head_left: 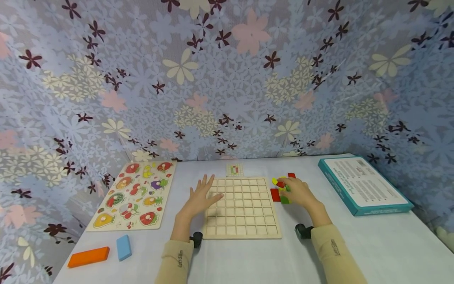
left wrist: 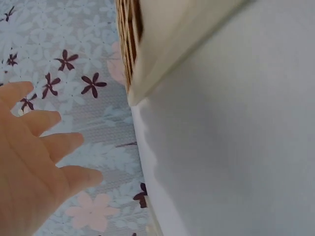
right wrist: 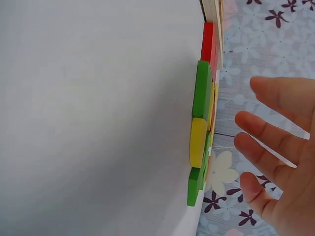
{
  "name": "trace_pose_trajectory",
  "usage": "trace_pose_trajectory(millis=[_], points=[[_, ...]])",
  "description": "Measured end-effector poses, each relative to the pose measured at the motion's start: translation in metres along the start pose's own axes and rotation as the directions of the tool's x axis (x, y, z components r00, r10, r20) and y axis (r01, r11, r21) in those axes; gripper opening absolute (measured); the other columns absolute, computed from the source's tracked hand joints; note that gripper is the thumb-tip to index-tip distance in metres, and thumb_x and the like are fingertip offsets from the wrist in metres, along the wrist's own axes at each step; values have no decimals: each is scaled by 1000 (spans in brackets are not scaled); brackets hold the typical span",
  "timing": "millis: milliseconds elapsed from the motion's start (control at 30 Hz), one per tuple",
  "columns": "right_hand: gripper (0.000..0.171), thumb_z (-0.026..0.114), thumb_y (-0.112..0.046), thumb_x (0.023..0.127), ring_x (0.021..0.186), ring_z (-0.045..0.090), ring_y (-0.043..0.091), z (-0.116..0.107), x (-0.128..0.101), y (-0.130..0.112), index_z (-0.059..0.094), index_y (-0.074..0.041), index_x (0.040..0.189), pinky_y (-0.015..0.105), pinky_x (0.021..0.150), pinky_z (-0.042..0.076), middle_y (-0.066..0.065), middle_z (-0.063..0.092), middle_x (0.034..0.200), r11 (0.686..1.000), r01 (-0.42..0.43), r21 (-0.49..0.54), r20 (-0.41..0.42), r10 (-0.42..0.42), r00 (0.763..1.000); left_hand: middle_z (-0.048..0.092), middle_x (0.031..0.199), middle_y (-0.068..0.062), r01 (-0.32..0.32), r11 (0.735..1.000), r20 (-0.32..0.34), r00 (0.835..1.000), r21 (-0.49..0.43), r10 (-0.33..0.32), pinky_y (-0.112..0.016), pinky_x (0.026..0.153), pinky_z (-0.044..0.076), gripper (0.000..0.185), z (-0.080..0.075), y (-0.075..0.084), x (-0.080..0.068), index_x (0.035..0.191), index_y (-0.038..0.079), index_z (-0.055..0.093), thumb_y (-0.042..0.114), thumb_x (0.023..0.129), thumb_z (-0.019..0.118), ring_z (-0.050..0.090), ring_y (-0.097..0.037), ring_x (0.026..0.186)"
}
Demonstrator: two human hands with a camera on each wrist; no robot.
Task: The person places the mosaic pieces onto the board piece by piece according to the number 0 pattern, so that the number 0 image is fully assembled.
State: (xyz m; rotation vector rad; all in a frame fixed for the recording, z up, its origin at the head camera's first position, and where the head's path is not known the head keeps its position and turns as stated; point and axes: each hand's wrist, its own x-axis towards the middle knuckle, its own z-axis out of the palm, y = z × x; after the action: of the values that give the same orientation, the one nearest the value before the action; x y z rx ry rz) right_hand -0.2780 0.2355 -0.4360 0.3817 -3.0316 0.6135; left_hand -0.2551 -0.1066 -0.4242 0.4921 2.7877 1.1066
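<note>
A wooden grid board (head_left: 244,209) lies on the white table in front of me. My left hand (head_left: 200,197) rests flat on the board's left edge with fingers spread; the left wrist view shows the fingers (left wrist: 44,147) straight beside the board's corner (left wrist: 133,59). My right hand (head_left: 296,189) hovers over a small heap of red, yellow and green blocks (head_left: 281,189) just right of the board. In the right wrist view its fingers (right wrist: 275,142) are spread and hold nothing, a little above the blocks (right wrist: 201,128).
A fruit puzzle board (head_left: 136,193) lies at the left. An orange block (head_left: 88,256) and a blue block (head_left: 124,247) sit near the front left edge. A teal box (head_left: 363,183) lies at the right. A small pattern card (head_left: 235,169) sits behind the grid board.
</note>
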Motion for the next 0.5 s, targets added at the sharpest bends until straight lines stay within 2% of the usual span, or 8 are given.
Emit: trace_pose_trajectory(millis=[133,267,500], points=[[37,64,-12,85,110,50,42,-1,6,1,58,-2,120,63,88,35,21,58,118,1000,-17,8,31,17,999,-3,154,-14,13,998,1,1000,-56,-13,-62,107,-9,78,0,-7,3,150,18,9,47,90,51,-4,-39,140],[33,65,-6,82,101,56,35,2,12,5,61,-2,115,58,85,40,17,63,108,1000,-26,10,53,26,998,1,155,-15,22,994,1,1000,-110,-22,-63,107,-6,75,-1,-14,6,150,19,11,47,91,49,-1,-40,139],[30,64,0,81,91,57,28,5,17,7,64,-3,110,50,83,47,12,63,98,995,-80,63,94,73,993,23,152,-10,137,963,69,990,-231,-124,-61,109,9,66,-5,-27,-2,145,23,31,48,88,53,11,-35,140]])
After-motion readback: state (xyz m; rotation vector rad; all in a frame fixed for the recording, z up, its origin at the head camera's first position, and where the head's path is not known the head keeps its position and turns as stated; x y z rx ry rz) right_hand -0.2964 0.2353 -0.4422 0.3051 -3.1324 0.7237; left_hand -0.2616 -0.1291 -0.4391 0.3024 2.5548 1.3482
